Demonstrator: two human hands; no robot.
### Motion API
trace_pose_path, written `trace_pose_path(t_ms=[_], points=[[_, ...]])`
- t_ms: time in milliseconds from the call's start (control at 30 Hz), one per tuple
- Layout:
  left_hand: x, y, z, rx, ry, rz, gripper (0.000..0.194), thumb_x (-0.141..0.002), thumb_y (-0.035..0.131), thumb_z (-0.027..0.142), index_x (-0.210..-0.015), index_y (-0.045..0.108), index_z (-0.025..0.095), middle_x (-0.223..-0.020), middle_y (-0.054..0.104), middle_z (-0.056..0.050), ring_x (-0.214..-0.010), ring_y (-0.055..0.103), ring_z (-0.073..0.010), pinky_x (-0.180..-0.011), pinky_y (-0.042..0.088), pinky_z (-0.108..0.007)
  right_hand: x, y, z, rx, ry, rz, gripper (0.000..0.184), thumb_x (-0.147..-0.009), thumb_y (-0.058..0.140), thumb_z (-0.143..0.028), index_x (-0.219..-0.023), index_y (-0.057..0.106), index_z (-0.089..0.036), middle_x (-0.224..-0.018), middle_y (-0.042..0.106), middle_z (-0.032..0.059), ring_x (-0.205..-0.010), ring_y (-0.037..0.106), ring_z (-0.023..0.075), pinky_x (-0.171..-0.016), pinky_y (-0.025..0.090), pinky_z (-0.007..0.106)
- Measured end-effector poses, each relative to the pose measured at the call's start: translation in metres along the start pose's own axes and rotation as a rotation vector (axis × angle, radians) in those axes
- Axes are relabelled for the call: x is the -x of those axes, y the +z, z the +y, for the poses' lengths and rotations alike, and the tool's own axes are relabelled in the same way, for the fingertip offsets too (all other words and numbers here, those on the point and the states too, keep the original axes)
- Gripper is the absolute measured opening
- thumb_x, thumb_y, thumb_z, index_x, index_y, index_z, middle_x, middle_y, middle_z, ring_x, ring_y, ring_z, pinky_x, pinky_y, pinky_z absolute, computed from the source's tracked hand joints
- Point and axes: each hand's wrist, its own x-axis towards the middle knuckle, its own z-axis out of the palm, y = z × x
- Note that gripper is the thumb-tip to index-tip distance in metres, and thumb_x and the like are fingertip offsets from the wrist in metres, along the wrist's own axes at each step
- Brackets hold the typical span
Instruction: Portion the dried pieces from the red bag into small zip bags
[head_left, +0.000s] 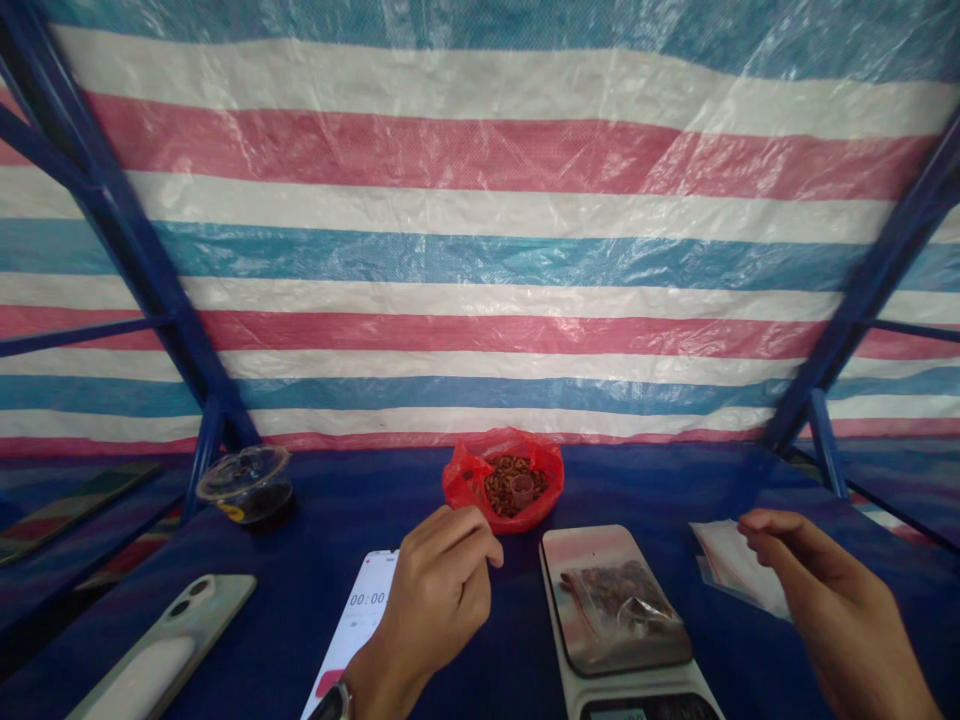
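Observation:
My left hand [442,590] hovers over a phone [356,610] with a timer on its screen, its fingers curled closed; whatever is inside them is hidden. At the right, my right hand [832,590] has thumb and fingertips drawn together over a stack of clear plastic bags [724,550]. Whether it grips one I cannot make out. Between the hands stands a digital scale [555,640], and on its metal plate lies a clear zip bag [615,600] with brown pieces in it. Behind them sits an open red plastic bag [551,465] holding small brown pieces and a small clear cup [521,487].
At the back left is a clear plastic bowl [247,475] with dark contents. Another phone [180,640] lies face down at the front left. Blue metal posts [161,290] flank the blue table [360,480], and a striped plastic sheet [510,220] hangs behind it.

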Motion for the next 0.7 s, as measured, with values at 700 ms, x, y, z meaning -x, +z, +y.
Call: trace_pose_path(t_ms=[700], points=[[0.010,0.014,-0.020,-0.468,-0.212,-0.227,0.038,-0.097,0.050,0.009,-0.124,0.073,0.022,-0.138,0.066,-0.012,-0.134,0.052,-0.0351,-0.109,0.052,-0.059,0.033,0.041,0.025,0.315,-0.531,-0.730,0.025,-0.094,0.065,-0.038,-0.112,0.082,-0.033,-0.113,0.081,0.0067,-0.106,0.075,0.0283,-0.094,0.063,0.038]])
